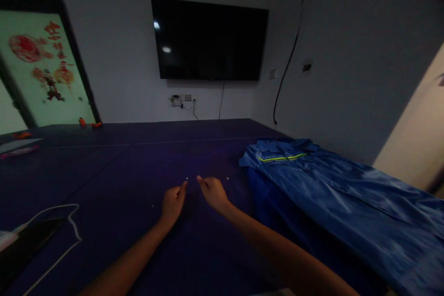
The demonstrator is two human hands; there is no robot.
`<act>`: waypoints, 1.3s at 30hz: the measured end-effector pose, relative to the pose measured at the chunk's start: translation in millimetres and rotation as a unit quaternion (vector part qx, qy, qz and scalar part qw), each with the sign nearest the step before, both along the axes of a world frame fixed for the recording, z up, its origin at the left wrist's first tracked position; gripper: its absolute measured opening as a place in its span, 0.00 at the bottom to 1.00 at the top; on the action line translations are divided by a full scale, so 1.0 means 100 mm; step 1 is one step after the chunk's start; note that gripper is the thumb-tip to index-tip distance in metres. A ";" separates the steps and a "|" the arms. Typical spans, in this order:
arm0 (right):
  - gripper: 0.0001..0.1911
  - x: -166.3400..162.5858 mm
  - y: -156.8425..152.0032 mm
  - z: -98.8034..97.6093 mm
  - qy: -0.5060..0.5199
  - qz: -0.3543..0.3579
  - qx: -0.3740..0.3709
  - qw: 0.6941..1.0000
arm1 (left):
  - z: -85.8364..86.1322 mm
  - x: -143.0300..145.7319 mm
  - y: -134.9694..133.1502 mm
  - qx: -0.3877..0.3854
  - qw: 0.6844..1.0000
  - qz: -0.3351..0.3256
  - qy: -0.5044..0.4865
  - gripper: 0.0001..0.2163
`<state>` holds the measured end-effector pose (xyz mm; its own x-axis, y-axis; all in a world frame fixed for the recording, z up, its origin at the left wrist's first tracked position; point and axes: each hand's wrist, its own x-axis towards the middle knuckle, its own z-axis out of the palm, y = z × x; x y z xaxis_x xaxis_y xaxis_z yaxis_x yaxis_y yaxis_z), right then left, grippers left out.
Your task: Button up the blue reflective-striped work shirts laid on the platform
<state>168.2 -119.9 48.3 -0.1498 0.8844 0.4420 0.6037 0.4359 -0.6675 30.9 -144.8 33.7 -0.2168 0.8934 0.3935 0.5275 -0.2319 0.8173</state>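
Two hands are seen stretched out over the dark blue counter (132, 166), close together but not touching. The left hand (173, 203) is laid low on the cloth-like surface, with its forefinger stretched forward and the remaining fingers curled in. The right hand (213, 193) is held just beside it in the same shape, its forefinger aimed towards the left one. Nothing is seen pinched in either hand.

Three white specks (187, 178) can be counted on the counter: one just beyond the left forefinger's tip, one a little to the right of the right hand, and one just left of the left hand.

One blue garment (329, 185) is spread flat to the right of the right hand, near it but apart. A single yellow stripe (280, 158) is shown across its far end.

Well to the left of the left hand, one white cable (65, 222) is looped beside one dark, blurred object (27, 240). Far beyond both hands, one black television (210, 39) is mounted on the wall.
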 end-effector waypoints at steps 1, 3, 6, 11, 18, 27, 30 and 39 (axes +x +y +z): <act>0.30 -0.09 0.02 -0.08 0.010 0.001 -0.009 1.000 | -0.03 -0.06 0.01 -0.005 1.000 0.014 -0.024 0.27; 0.30 -0.21 0.02 -0.24 0.022 0.008 -0.024 0.999 | -0.08 -0.14 0.01 -0.012 0.998 0.031 -0.054 0.28; 0.31 -0.27 0.02 -0.39 0.051 0.013 -0.030 0.998 | -0.11 -0.18 0.00 -0.025 0.996 0.026 -0.084 0.28; 0.31 -0.24 0.03 -0.47 0.105 0.019 -0.029 0.994 | -0.12 -0.17 0.00 -0.038 0.993 -0.015 -0.113 0.27; 0.32 -0.23 0.04 -0.51 0.174 0.049 -0.057 0.982 | -0.18 -0.15 0.03 -0.061 0.991 -0.067 -0.102 0.28; 0.35 -0.25 0.03 -0.50 0.170 0.053 -0.073 0.981 | -0.21 -0.12 0.03 -0.081 0.986 -0.108 -0.100 0.29; 0.35 -0.25 0.03 -0.51 0.167 0.061 -0.065 0.982 | -0.20 -0.12 0.02 -0.081 0.986 -0.107 -0.103 0.28; 0.31 -0.25 0.04 -0.54 0.124 0.068 -0.054 0.988 | -0.22 -0.13 0.03 -0.080 0.984 -0.111 -0.114 0.27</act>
<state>143.2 -115.7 -6.1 -0.1694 0.9074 0.3845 0.3563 0.4202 -0.8346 17.5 -141.6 11.4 -0.0762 0.9751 0.2082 0.2778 -0.1798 0.9437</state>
